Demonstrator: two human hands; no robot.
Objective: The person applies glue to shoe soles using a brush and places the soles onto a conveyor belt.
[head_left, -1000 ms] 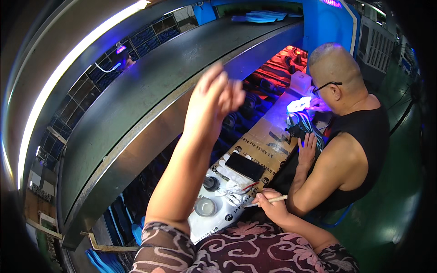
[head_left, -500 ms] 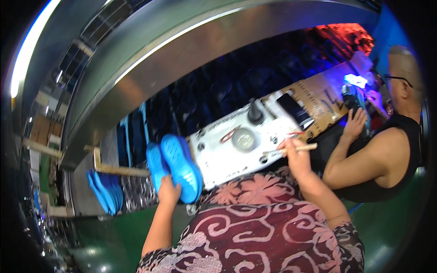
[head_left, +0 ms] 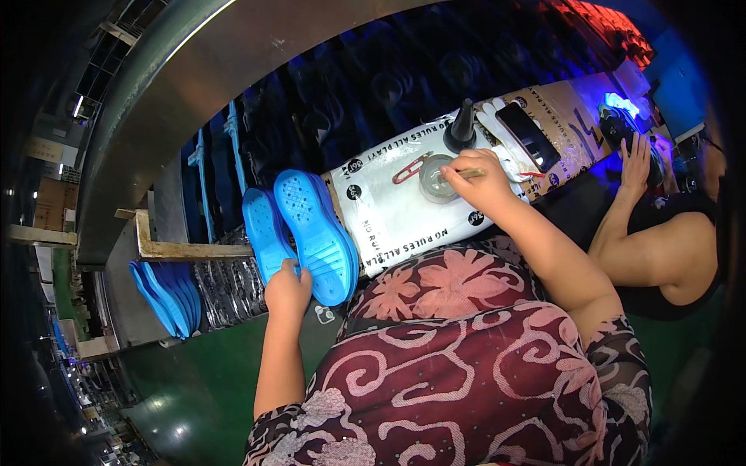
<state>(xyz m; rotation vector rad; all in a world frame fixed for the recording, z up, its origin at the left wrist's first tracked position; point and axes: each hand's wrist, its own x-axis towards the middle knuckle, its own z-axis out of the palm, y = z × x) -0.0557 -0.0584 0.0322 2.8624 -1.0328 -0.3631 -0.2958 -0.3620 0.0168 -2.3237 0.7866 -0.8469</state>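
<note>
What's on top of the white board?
A bowl, a black cone and something red. The right hand covers part of the board, so that bit can't be seen.

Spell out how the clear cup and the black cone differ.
The clear cup is squat and round; the black cone is taller and narrows upward. The cup looks see-through, the cone opaque. The right hand partly hides the cup; the cone shows almost whole. Both stand on white wrapping.
</note>
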